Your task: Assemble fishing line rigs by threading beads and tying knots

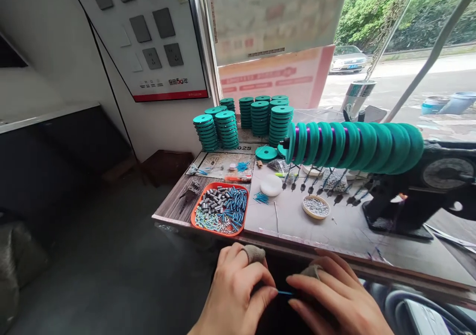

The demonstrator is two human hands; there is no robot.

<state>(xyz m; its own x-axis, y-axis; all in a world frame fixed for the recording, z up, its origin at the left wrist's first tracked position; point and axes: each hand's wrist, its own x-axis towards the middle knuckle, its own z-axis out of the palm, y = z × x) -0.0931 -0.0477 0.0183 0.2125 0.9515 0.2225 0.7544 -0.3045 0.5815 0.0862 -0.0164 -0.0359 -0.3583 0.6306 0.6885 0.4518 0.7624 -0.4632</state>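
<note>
In front of the table edge, my left hand point(241, 285) pinches one end of a thin blue stick point(285, 293) between thumb and forefinger. The stick's other end runs in between the curled thumb and fingers of my right hand point(334, 293); the exact hold there is hidden. Greyish bands wrap a finger on each hand. Closest on the table is an orange tray point(193, 218) of grey cylinders, blue ribbed pieces, pale small pieces and tiny beads. A round dish point(316, 217) of small grey beads stands further right, near a white round lid point(271, 185).
A black stand carries a row of green spools point(357, 146) on a horizontal rod, with small weights hanging below. Stacked green discs point(226, 129) stand at the back by the window. Dark pliers-like tool point(189, 191), orange cutter point(238, 178) and blue sticks point(262, 197) lie about.
</note>
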